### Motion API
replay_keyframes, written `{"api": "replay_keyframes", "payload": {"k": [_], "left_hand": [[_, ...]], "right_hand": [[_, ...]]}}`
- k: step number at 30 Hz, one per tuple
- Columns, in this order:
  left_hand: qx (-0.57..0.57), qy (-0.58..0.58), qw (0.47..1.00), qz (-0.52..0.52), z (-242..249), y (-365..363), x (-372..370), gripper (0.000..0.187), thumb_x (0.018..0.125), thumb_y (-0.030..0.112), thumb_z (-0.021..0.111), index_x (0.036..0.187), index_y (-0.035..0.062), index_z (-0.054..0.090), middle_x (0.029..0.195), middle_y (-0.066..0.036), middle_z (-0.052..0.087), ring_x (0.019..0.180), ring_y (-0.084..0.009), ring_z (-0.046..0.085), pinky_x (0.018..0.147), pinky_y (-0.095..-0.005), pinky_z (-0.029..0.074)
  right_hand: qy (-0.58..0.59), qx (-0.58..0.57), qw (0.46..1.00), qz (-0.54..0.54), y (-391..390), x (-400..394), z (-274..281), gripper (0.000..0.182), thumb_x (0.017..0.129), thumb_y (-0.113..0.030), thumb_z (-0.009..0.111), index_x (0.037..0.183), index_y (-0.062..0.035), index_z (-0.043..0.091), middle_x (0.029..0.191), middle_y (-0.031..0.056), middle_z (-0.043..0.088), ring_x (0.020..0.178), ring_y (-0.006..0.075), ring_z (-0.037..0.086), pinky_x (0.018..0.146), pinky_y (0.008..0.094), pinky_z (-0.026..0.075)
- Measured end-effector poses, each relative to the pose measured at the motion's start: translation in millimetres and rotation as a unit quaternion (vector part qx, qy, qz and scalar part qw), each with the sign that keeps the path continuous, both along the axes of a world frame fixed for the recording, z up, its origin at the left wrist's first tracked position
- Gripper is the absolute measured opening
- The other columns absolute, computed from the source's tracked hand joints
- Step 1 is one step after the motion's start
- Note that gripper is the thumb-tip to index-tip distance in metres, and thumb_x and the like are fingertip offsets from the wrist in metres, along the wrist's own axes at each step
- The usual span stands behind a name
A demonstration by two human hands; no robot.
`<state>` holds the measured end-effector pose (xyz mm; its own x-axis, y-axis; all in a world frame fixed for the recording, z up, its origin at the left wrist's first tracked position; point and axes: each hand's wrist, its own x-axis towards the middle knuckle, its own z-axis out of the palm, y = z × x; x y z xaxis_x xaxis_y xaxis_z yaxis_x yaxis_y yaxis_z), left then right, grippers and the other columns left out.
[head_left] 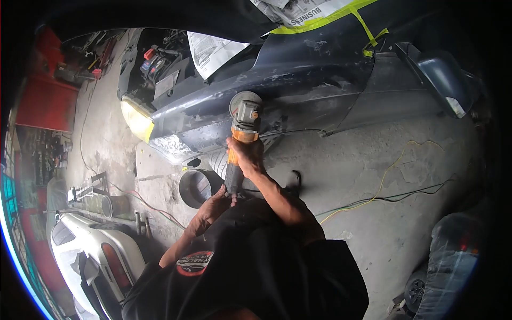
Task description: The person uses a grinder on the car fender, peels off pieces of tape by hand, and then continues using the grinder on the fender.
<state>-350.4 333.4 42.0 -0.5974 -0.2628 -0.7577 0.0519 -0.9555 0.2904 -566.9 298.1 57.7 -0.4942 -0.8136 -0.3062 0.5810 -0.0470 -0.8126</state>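
An orange and black angle grinder [245,134] points away from my body, its round disc [238,100] overlapping the dark car fender [213,106]. My right hand [248,157] wraps around the orange body behind the tool's head. At the rear end of the black handle, my left hand [214,205] has its fingers closed around the grip. The fender shows scuffed, patchy paint, with a bare whitish area [172,146] near its lower front corner. Yellow covering lies over the headlight [137,118].
A round open bucket [188,188] stands close by my left hand, beside the tire [217,161]. Cables [373,198] run across the concrete floor at right. Newspaper [216,52] and yellow-green tape [325,21] mask the car. A white car part [101,240] lies at lower left.
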Motion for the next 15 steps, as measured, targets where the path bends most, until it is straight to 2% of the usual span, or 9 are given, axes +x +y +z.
{"api": "replay_keyframes", "payload": {"k": [1,4,5,7,8,10,11,14,15], "left_hand": [[-0.01,0.002,1.0,-0.004,1.1,-0.2,-0.5,0.055,0.092,0.052,0.069,0.11,0.0015,0.059,0.091,-0.008,0.067,0.085,-0.0216,0.066,0.083,-0.0355,0.056],[0.026,-0.034,0.998,0.037,-5.6,0.6,-4.0,0.056,0.089,0.05,0.073,0.111,0.0002,0.06,0.092,-0.009,0.067,0.084,-0.021,0.066,0.082,-0.0353,0.056],[-0.03,-0.105,0.994,-0.008,-3.3,-2.9,-1.5,0.057,0.089,0.049,0.074,0.113,-0.0001,0.059,0.095,-0.009,0.067,0.087,-0.02,0.065,0.082,-0.0339,0.055],[-0.137,-0.246,0.955,-0.09,39.1,-4.0,-11.0,0.058,0.09,0.048,0.075,0.117,-0.0006,0.058,0.1,-0.01,0.066,0.093,-0.0178,0.064,0.082,-0.031,0.053],[-0.275,-0.264,0.919,-0.098,37.6,-5.2,-13.2,0.063,0.086,0.047,0.079,0.119,-0.0018,0.057,0.102,-0.01,0.066,0.095,-0.0182,0.064,0.083,-0.032,0.053],[-0.532,-0.283,0.79,-0.109,28.1,-5.9,-18.8,0.074,0.079,0.044,0.086,0.124,-0.0042,0.053,0.105,-0.011,0.066,0.099,-0.019,0.064,0.086,-0.034,0.054],[-0.59,-0.255,0.758,-0.11,16.2,-15.7,-22.6,0.082,0.074,0.032,0.092,0.132,-0.0056,0.048,0.112,-0.013,0.066,0.108,-0.0206,0.064,0.092,-0.0373,0.053],[-0.529,-0.198,0.804,-0.184,61.5,-39.1,-68.5,0.083,0.073,0.023,0.091,0.137,-0.0046,0.045,0.119,-0.016,0.065,0.113,-0.0228,0.064,0.095,-0.0385,0.052],[-0.551,-0.19,0.792,-0.179,49.5,-45.8,-71.8,0.081,0.072,0.02,0.09,0.136,-0.0044,0.046,0.119,-0.016,0.066,0.113,-0.0229,0.064,0.095,-0.0384,0.051]], "right_hand": [[0.021,-0.009,1.0,-0.003,-1.9,0.2,-3.6,0.039,0.08,-0.022,0.084,0.105,0.0004,0.063,0.089,0.0064,0.069,0.076,0.0138,0.066,0.069,0.0307,0.055],[0.06,-0.02,0.998,-0.005,-3.2,2.6,-7.7,0.039,0.079,-0.022,0.084,0.105,-0.0002,0.064,0.089,0.0061,0.069,0.076,0.0133,0.066,0.07,0.0308,0.055],[0.06,-0.017,0.998,-0.005,-4.9,2.5,-7.2,0.039,0.079,-0.022,0.084,0.105,-0.0004,0.064,0.089,0.0059,0.069,0.076,0.0131,0.066,0.069,0.0308,0.054],[0.044,-0.012,0.999,0.011,-1.4,4.6,-4.4,0.038,0.08,-0.022,0.084,0.104,-0.0007,0.064,0.088,0.0056,0.069,0.075,0.0126,0.065,0.069,0.0307,0.054],[0.029,-0.012,0.999,0.021,-1.3,4.8,-2.1,0.038,0.08,-0.022,0.083,0.104,-0.0008,0.064,0.088,0.0056,0.069,0.075,0.0124,0.065,0.068,0.0306,0.054],[0.008,-0.014,0.999,0.041,-2.0,5.2,1.7,0.038,0.08,-0.022,0.083,0.104,-0.001,0.064,0.089,0.0053,0.068,0.074,0.0118,0.065,0.068,0.0302,0.054],[0.002,-0.014,0.999,0.052,-2.7,6.7,3.3,0.037,0.08,-0.022,0.083,0.104,-0.0012,0.064,0.089,0.0051,0.068,0.074,0.0114,0.064,0.067,0.0299,0.054],[0.039,-0.033,0.997,0.058,-7.6,11.8,-3.2,0.038,0.08,-0.023,0.082,0.105,-0.0003,0.064,0.089,0.0069,0.069,0.074,0.015,0.067,0.068,0.0318,0.055],[0.071,-0.039,0.996,0.047,-9.9,11.0,-3.5,0.035,0.081,-0.022,0.081,0.103,0.0001,0.065,0.087,0.0065,0.069,0.072,0.0151,0.067,0.066,0.0318,0.056]]}}
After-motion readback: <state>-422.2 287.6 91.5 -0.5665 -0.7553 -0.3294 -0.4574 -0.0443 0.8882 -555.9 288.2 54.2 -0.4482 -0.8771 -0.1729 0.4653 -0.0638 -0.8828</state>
